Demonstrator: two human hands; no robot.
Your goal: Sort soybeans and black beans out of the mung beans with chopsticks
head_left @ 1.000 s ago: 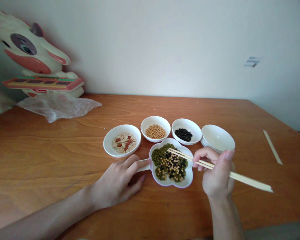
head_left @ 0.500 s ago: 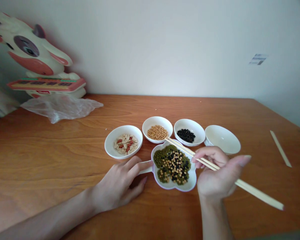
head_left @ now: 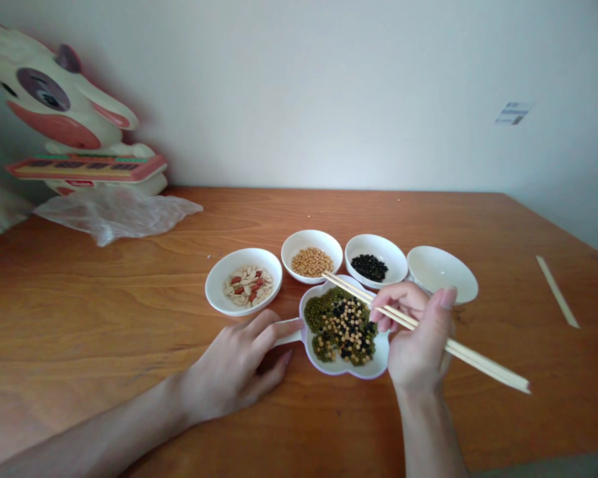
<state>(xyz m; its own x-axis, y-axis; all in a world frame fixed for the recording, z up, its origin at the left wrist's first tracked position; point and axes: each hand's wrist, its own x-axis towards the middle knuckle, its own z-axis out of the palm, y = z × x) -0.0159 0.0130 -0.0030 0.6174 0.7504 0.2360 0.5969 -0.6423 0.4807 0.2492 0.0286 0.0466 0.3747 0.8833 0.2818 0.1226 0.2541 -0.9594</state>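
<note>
My right hand [head_left: 418,332] is closed round a pair of wooden chopsticks [head_left: 471,358]. Their tips reach over the near rim of the small white bowl of yellow beans [head_left: 311,255]. Below them lies a white flower-shaped dish [head_left: 336,367] filled with mixed green, yellow and black beans. My left hand [head_left: 239,362] rests on the table with its fingers pinching the dish's short handle [head_left: 286,335]. A bowl of peanuts and pale seeds [head_left: 243,279] is on the left. A bowl of black beans [head_left: 376,260] and an empty white bowl [head_left: 442,273] stand to the right.
The wooden table [head_left: 129,312] runs to a pale wall. A crumpled clear plastic bag [head_left: 114,214] and a cartoon cow toy [head_left: 64,133] sit at the back left. A paper chopstick sleeve [head_left: 557,291] lies near the right edge.
The chopstick tips rose from the mixed beans and moved up and left to the rim of the yellow bean bowl. My left hand stayed on the dish handle.
</note>
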